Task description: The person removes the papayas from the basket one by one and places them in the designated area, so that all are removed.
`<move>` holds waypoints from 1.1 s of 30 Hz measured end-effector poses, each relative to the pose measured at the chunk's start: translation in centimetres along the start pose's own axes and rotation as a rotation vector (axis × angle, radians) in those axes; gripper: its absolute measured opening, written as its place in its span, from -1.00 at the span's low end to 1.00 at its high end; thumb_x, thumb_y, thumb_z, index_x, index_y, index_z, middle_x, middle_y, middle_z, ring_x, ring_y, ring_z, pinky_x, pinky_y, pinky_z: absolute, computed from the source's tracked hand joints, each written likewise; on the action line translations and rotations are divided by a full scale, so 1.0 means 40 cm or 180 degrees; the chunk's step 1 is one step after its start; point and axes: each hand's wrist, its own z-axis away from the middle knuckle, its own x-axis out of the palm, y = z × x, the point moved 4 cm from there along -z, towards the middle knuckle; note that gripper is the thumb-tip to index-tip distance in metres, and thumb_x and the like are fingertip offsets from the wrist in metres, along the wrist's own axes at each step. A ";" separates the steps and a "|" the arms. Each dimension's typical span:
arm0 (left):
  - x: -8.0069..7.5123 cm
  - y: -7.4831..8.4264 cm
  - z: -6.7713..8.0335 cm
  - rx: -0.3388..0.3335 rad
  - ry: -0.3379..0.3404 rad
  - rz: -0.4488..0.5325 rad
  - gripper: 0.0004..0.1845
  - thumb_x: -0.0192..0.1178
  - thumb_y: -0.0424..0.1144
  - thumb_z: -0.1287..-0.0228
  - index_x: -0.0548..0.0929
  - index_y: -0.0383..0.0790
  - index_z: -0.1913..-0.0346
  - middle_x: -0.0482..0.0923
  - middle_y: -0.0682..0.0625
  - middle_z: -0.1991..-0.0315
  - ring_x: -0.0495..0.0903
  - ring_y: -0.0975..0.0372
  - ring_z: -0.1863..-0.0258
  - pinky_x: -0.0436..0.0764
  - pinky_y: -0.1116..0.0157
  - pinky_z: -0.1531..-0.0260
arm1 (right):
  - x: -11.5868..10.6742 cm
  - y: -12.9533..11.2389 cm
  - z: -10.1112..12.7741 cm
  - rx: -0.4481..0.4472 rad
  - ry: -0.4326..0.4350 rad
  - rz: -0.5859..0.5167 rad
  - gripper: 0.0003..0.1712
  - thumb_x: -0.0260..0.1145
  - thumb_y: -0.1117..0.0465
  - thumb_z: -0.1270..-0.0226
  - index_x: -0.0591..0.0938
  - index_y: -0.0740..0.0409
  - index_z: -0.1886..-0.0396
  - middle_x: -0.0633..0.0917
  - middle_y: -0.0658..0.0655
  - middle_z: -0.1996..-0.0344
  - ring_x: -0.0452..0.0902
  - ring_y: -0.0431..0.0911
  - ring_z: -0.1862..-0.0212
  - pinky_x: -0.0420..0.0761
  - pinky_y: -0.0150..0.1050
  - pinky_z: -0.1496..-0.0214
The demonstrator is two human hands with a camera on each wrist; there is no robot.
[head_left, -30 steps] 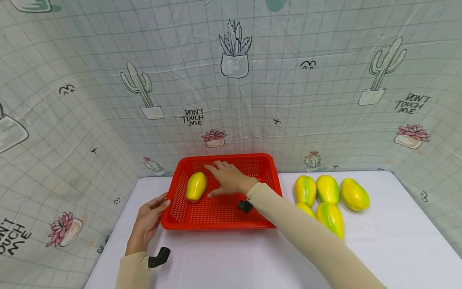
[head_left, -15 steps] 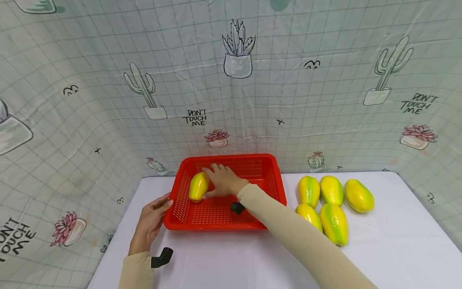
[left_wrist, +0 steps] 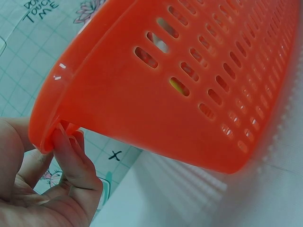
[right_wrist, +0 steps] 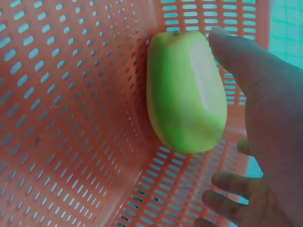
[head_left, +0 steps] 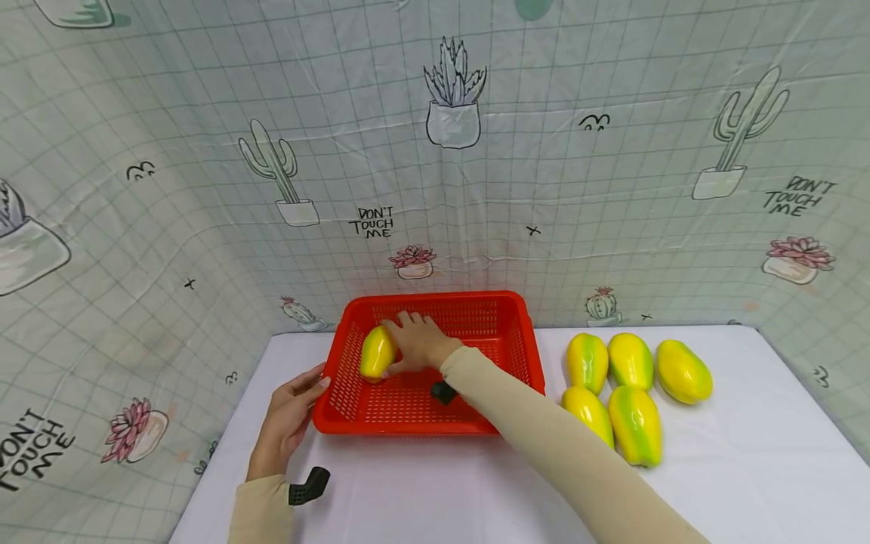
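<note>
A red plastic basket [head_left: 435, 428] with slotted walls stands at the back of the table. My left hand [head_left: 288, 415] pinches its left rim; fingers curl under the lip [left_wrist: 45, 137] in the left wrist view. Inside, near the left end, lies one glossy yellow-green papaya [head_left: 377, 353]. Reaching in from the right, my right hand [head_left: 420, 344] spans the papaya's right side with spread fingers. In the right wrist view, the thumb [right_wrist: 241, 56] is right at the papaya's [right_wrist: 184, 94] stem end, while the other fingers [right_wrist: 232, 183] are apart from its opposite end.
Several more papayas [head_left: 635, 423] lie grouped on the white tablecloth [head_left: 734, 453], right of the basket, partly behind the right sleeve [head_left: 544, 438]. A printed cactus cloth [head_left: 476, 189] hangs behind and along the sides of the table. Each wrist wears a small black camera.
My right hand has moved left and down to the papaya in the basket. The left hand keeps its hold on the rim. The head view has shifted slightly.
</note>
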 end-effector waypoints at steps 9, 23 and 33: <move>0.002 0.001 -0.001 0.0031 0.0009 0.0044 -0.40 0.19 -0.31 -0.59 0.35 -0.39 -0.57 0.44 -0.21 -0.36 0.60 0.38 0.07 0.69 0.49 0.05 | 0.012 -0.019 -0.021 0.0068 -0.0089 0.0068 0.14 0.45 -0.36 -0.31 0.19 0.00 -0.70 0.38 0.24 -0.47 0.31 0.15 -0.49 0.37 0.06 -0.55; 0.004 0.001 -0.002 0.0007 -0.0002 0.0037 -0.41 0.18 -0.31 -0.60 0.36 -0.36 -0.57 0.39 -0.26 -0.43 0.60 0.39 0.06 0.69 0.49 0.03 | 0.032 -0.036 -0.044 0.0214 -0.0175 0.0183 0.12 0.40 -0.44 -0.30 0.21 -0.03 -0.66 0.45 0.18 -0.41 0.38 0.07 -0.40 0.43 -0.02 -0.49; -0.001 0.000 -0.003 0.0049 0.0007 0.0068 -0.40 0.19 -0.31 -0.59 0.36 -0.39 -0.57 0.45 -0.19 -0.33 0.60 0.38 0.07 0.69 0.49 0.04 | 0.046 -0.056 -0.046 0.0099 -0.0188 0.0019 -0.01 0.52 -0.31 -0.26 0.28 -0.05 -0.51 0.50 0.17 -0.30 0.44 0.07 -0.28 0.52 -0.05 -0.38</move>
